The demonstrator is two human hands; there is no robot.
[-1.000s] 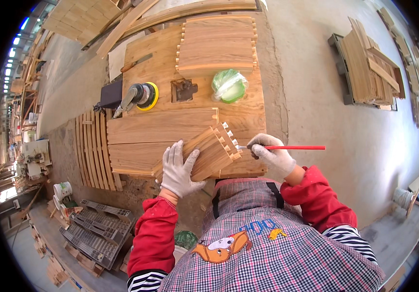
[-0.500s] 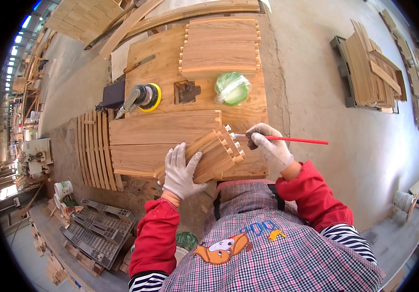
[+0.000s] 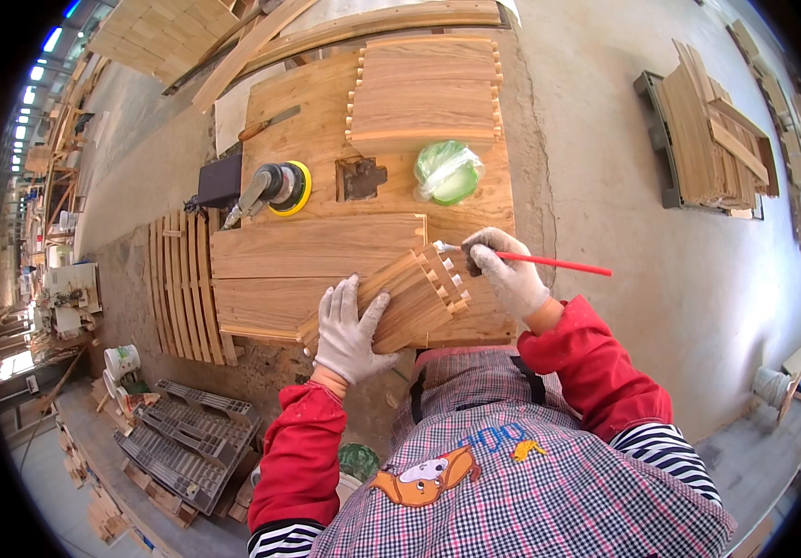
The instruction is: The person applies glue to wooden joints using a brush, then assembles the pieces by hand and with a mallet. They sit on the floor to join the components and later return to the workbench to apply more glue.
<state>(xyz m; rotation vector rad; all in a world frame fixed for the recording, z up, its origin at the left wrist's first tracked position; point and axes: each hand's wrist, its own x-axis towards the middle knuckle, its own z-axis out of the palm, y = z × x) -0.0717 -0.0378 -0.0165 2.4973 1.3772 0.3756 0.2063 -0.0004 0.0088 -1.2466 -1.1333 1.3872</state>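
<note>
A wooden board (image 3: 410,293) with jointed teeth along its right end lies slanted over a larger wooden panel (image 3: 317,249). My left hand (image 3: 349,335), in a whitish glove, presses on the slanted board with its fingers spread and thumb apart. White, glue-like stuff shows on several of the teeth. In my gloved right hand (image 3: 510,279) I grip a brush with a red handle (image 3: 563,264). Its pale tip is at the far corner of the toothed end; whether it touches cannot be told.
On the wooden worktable (image 3: 317,84) stand a sander with a yellow rim (image 3: 278,188), a plastic-wrapped green container (image 3: 448,173), a knife-like tool (image 3: 270,123) and toothed boards (image 3: 427,93). A slatted rack (image 3: 182,288) lies left. Stacked planks (image 3: 703,130) stand right.
The brush in my right hand has shifted slightly left and up, toward the far corner of the toothed end. My left hand keeps its place on the board.
</note>
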